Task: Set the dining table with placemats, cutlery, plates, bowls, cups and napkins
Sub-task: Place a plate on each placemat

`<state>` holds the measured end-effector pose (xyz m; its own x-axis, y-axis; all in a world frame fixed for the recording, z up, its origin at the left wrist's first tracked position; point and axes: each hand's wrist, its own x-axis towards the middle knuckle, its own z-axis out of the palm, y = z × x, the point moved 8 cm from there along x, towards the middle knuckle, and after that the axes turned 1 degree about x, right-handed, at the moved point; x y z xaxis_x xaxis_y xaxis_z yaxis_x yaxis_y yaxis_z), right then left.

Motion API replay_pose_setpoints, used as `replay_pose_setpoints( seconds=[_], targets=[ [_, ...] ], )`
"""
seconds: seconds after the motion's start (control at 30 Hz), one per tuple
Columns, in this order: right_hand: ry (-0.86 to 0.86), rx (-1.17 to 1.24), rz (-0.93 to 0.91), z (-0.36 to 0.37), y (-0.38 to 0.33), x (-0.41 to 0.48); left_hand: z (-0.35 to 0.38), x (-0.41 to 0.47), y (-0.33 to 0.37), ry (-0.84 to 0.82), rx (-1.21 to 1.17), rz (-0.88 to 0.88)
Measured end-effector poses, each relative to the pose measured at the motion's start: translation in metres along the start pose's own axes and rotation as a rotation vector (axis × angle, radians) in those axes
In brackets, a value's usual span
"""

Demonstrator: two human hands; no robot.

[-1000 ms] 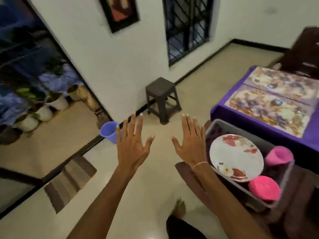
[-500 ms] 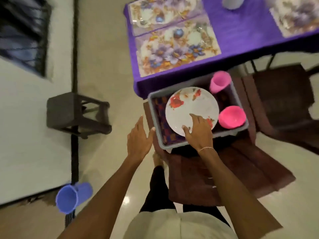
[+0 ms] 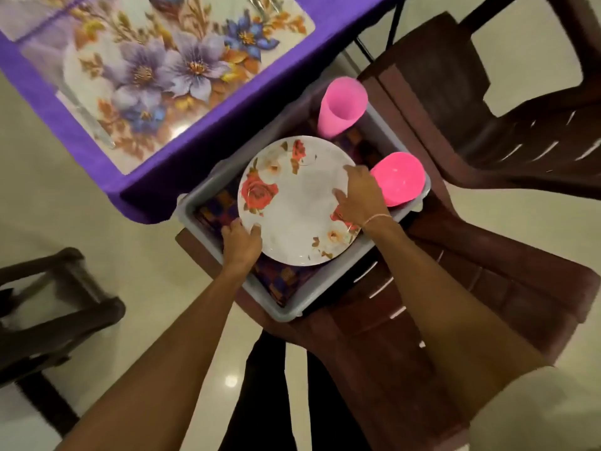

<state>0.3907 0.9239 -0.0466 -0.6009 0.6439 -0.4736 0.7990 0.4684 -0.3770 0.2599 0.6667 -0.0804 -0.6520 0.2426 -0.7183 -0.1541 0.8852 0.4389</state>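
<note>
Both hands are on the floral plate now. Half a second ago only the right hand touched it, while the left hand hung flat beside the grey tub. The left hand now pinches the near-left rim, thumb on top. The right hand grips the opposite rim, fingers curled over the edge. The plate is between them over the tub; I cannot tell whether it has left the patterned cloth under it. To me this is a grasp made ready for carrying the plate to the bench.

Counting: one plate, one pink cup upright beyond the right hand, and one pink bowl just right of it, all in the one tub. One flowered placemat lies on the bench beyond the hands, bare of crockery, with the edge of a second farther left. Two brown chairs; the tub sits on the nearer chair.
</note>
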Motion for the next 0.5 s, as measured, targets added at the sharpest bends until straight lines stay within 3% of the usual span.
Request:
replay_pose_setpoints(
  seconds=[0.1, 0.5],
  targets=[
    [0.038, -0.035, -0.004, 0.005, -0.001, 0.041, 0.006, 0.021, -0.005, 0.055, -0.026, -0.135],
    [-0.063, -0.195, 0.115, 0.021, 0.004, 0.109, 0.021, 0.048, -0.024, 0.05, -0.111, -0.305]
  ],
)
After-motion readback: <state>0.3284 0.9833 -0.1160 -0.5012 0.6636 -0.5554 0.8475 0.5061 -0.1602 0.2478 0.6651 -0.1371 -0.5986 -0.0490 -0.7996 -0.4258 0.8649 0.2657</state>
